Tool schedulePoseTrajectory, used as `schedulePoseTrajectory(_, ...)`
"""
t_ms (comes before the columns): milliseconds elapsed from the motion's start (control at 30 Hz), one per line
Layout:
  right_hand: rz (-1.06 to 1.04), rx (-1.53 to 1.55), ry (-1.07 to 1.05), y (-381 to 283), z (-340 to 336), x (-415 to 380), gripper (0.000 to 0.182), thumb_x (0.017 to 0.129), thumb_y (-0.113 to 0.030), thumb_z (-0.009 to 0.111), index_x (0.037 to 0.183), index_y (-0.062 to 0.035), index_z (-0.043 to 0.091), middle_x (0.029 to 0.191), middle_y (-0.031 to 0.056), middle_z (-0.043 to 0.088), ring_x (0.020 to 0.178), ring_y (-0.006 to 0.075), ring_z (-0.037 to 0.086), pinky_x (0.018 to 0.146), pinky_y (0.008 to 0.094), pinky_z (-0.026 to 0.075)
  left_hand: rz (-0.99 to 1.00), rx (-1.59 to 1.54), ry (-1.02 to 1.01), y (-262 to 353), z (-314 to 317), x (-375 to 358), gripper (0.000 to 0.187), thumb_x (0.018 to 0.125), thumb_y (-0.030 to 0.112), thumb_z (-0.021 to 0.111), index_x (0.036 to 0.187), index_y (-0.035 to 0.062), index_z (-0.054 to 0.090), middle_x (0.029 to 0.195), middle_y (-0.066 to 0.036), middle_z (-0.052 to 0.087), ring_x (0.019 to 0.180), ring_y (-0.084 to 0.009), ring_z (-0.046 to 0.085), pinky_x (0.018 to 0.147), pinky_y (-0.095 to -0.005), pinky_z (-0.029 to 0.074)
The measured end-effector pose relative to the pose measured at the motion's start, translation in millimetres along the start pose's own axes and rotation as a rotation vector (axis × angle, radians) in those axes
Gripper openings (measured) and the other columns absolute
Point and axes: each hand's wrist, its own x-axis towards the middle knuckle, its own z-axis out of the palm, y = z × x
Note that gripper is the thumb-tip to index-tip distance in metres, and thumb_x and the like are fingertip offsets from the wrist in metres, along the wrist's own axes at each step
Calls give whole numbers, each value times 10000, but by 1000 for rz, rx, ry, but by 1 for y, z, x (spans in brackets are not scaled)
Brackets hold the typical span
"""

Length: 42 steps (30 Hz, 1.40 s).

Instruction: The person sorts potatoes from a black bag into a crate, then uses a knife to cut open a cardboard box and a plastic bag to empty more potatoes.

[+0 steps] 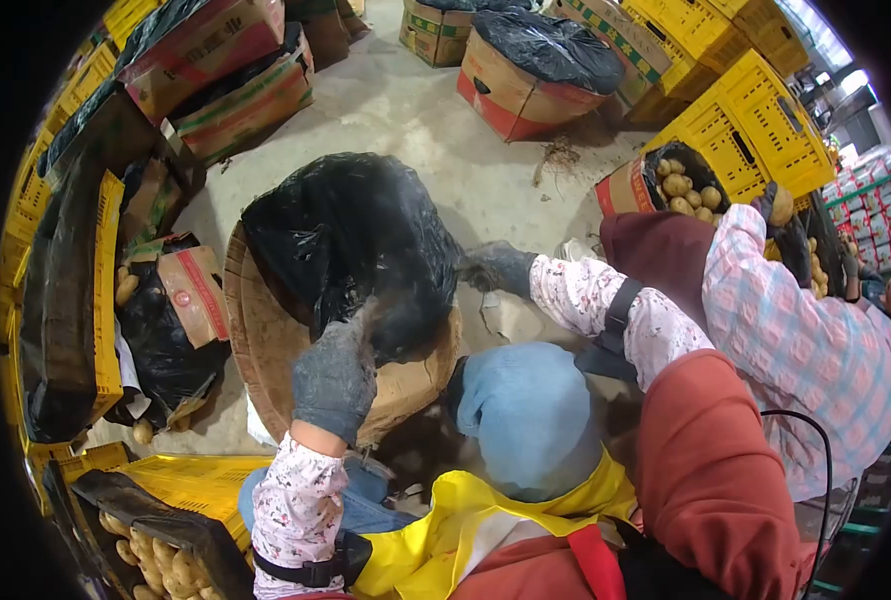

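Note:
A black plastic bag (365, 225) bulges over a round woven basket (265, 345) on the floor in front of me. My left hand (337, 375), in a dark grey glove, grips the near side of the bag; its fingertips are blurred. At the bag's right edge, my right hand (503, 269), gloved too, has its fingers closed on the plastic. What lies inside the bag is hidden. My knee in blue cloth (530, 410) is just beside the basket's near right rim.
Yellow crates (755, 125) and cardboard boxes (535, 90) surround the floor. Potatoes fill a crate (155, 560) at lower left and a lined box (685, 185) at right. A person in a checked shirt (795, 350) sits close on my right, a potato in their gloved hand.

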Motion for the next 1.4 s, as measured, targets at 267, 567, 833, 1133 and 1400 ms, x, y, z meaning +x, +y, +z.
schedulePoseTrajectory(267, -733, -132, 90, -68, 68, -15, 136, 769, -45, 589, 888, 1, 636, 719, 57, 625, 600, 120, 558, 530, 259, 450, 154, 7, -107, 7, 11, -21, 499, 754, 104, 555, 1233, 233, 501, 919, -130, 606, 781, -329, 594, 682, -413, 482)
schedulePoseTrajectory(567, -787, -1426, 206, -92, 102, 25, 351, 647, -235, 668, 912, -9, 624, 847, 183, 618, 797, 301, 588, 722, 369, 469, 104, 102, -90, 4, 3, -17, 508, 759, 90, 524, 1254, 199, 479, 880, -151, 607, 757, -329, 596, 642, -421, 488)
schedulePoseTrajectory(833, -425, -1549, 339, -77, 100, -36, 438, 600, -348, 734, 891, -34, 643, 844, 179, 638, 838, 324, 616, 746, 394, 478, 171, 19, 8, 3, 1, -35, 511, 743, 77, 537, 1243, 168, 485, 844, -137, 607, 739, -309, 606, 621, -391, 495)
schedulePoseTrajectory(1133, -407, -2237, 356, -17, 93, 21, 233, 515, -204, 782, 658, -68, 658, 735, 144, 645, 742, 311, 637, 627, 406, 505, 121, -25, -2, 9, 9, -43, 501, 753, 52, 513, 1245, 146, 479, 832, -145, 607, 752, -309, 607, 626, -399, 488)
schedulePoseTrajectory(1400, -623, -1514, 348, -51, 100, 10, 513, 653, -310, 708, 1057, -22, 574, 975, 209, 601, 923, 358, 575, 801, 395, 456, 87, -92, -80, 11, 14, -46, 495, 772, 36, 489, 1262, 98, 465, 857, -190, 602, 764, -327, 604, 648, -400, 488)
